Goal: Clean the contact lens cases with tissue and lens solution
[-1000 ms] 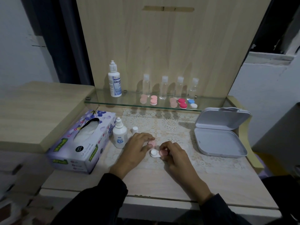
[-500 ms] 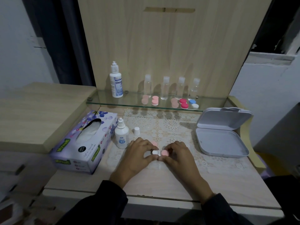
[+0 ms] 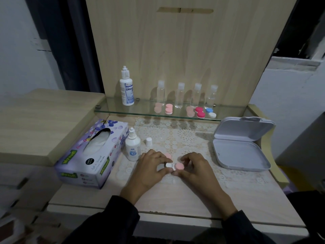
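A white contact lens case (image 3: 170, 166) lies on the lace mat between my hands. My left hand (image 3: 152, 166) pinches its white left end. My right hand (image 3: 193, 166) holds the pink cap (image 3: 179, 166) on its right well with curled fingers. A second pink cap (image 3: 168, 155) lies just behind, partly hidden by my left fingers. The small solution bottle (image 3: 133, 148) stands uncapped to the left, its white cap (image 3: 149, 142) beside it. A purple tissue box (image 3: 93, 152) sits further left.
An open grey plastic box (image 3: 241, 152) lies at the right. The glass shelf (image 3: 112, 107) behind carries a larger solution bottle (image 3: 127, 88), several clear bottles (image 3: 179, 95) and several more lens cases (image 3: 200, 112). A raised wooden ledge (image 3: 44, 120) flanks the left.
My right hand has set the pink cap onto the case's right well, and both hands have closed in on the case. The view shifted slightly.
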`<state>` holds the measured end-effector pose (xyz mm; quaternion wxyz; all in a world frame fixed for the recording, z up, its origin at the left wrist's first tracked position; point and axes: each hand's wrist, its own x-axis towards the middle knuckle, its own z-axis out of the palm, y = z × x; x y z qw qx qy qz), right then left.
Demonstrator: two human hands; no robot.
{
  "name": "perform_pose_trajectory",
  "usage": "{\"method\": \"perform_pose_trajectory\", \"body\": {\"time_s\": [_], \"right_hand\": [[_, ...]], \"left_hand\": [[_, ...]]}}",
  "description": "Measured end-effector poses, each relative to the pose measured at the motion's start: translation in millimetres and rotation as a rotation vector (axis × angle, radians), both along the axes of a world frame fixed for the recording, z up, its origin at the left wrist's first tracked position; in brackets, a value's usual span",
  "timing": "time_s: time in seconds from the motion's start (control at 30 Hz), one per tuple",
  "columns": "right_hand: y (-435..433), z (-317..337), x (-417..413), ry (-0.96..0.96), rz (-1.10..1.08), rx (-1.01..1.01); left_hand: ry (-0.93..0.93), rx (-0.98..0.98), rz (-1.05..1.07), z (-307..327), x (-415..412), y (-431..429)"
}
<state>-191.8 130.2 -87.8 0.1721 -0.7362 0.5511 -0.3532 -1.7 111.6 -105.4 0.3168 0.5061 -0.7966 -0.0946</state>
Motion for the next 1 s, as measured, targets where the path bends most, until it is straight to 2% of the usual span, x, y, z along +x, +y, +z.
{"method": "perform_pose_trajectory", "body": {"time_s": [0.13,0.23,0.3,0.4,0.5,0.63,0.7,0.77,0.87,1.0], "right_hand": [[-4.8,3.4,-0.8,0.095,0.110,0.012],[-9.1,8.2,-5.1,-0.007,0.183,0.078],[-14.2,12.2,-5.9,-0.105,0.105,0.056],[-23.7,10.8,-5.2,-0.050,-0.030,0.037],[-29.2,5.9,-6.6,0.039,0.027,0.042],[-18.5,11.0,-10.5,-0.071,0.090,-0.014],[-11.6,8.0,-11.1,-0.043,0.114,0.029],[-9.9,-0.1,-10.4,0.025,0.113,0.016],[-11.0,-5.8,-9.1,0.027,0.075,-0.015],[-6.4,-3.5,-9.7,0.010,0.060,-0.046]], "left_hand": [[0.018,0.002,0.003,1.3,-1.0,1.7],[0.020,-0.001,0.004,2.7,-1.4,3.1],[0.018,-0.005,0.006,3.2,-1.3,3.0],[0.025,0.007,0.003,3.1,-1.2,3.4],[0.040,0.028,-0.007,3.8,-1.0,5.3],[0.027,0.010,-0.004,6.6,-1.4,6.7],[0.015,0.000,0.002,6.7,-1.3,7.0],[-0.015,-0.014,0.017,5.9,-1.4,7.5],[-0.073,-0.075,0.072,1.8,-1.9,9.5],[-0.123,0.033,0.099,-3.3,-1.0,9.7]]}}
